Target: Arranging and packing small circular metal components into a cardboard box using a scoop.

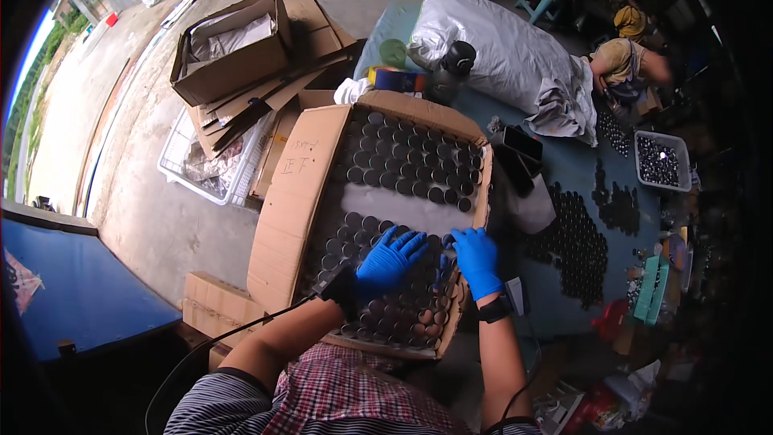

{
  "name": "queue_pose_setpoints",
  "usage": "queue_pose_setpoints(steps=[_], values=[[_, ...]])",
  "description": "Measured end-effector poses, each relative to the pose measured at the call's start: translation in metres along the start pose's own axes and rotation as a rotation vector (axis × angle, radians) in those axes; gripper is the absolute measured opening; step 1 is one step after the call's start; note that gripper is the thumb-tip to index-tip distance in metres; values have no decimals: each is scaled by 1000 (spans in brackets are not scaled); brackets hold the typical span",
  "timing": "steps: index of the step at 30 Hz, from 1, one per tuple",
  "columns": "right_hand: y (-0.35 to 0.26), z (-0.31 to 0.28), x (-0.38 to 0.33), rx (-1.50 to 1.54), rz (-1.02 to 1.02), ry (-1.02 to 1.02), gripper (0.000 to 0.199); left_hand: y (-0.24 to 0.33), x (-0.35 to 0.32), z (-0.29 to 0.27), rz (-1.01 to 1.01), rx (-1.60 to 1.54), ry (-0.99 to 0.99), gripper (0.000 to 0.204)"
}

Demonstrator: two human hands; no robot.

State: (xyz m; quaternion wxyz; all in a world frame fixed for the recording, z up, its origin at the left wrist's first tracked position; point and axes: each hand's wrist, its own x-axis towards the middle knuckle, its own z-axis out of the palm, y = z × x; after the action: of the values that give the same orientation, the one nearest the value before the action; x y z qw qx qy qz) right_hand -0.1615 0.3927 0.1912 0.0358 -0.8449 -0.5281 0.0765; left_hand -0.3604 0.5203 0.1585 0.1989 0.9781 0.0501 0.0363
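Note:
A cardboard box (pixel 283 201) with its flap folded out to the left lies open in front of me. Rows of small round black pieces, like caps (pixel 392 163), fill it, with a pale bare strip (pixel 407 208) between two groups. My left hand (pixel 390 264), in a blue glove, rests over the near group with its fingers stretched out and apart. At the box's right side my right hand (pixel 477 259), also gloved in blue, reaches over the wall onto the pieces, its fingers and thumb apart. I see nothing held in either hand; the pieces under the fingertips are partly hidden.
Many more dark pieces (pixel 576 246) lie on the green table (pixel 555 314) to the right, near a clear tub (pixel 662 161) of shiny parts. A large white sack (pixel 499 44) and a dark-lidded bottle (pixel 456 64) stand beyond. Stacked cardboard (pixel 233 48) is at left; people work far right.

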Motion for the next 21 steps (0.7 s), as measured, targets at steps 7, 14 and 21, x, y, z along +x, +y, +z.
queue_pose_setpoints(steps=[7, 14, 21], values=[[3, 8, 1, 42, -13, 41, 14, 5, 1, 0, 37, 21, 37, 60], [-7, 5, 25, 178, 25, 54, 16, 9, 9, 7, 28, 48, 20, 56], [11, 28, 21, 32, -54, 95, 17, 18, 8, 3, 20, 15, 48, 54]])
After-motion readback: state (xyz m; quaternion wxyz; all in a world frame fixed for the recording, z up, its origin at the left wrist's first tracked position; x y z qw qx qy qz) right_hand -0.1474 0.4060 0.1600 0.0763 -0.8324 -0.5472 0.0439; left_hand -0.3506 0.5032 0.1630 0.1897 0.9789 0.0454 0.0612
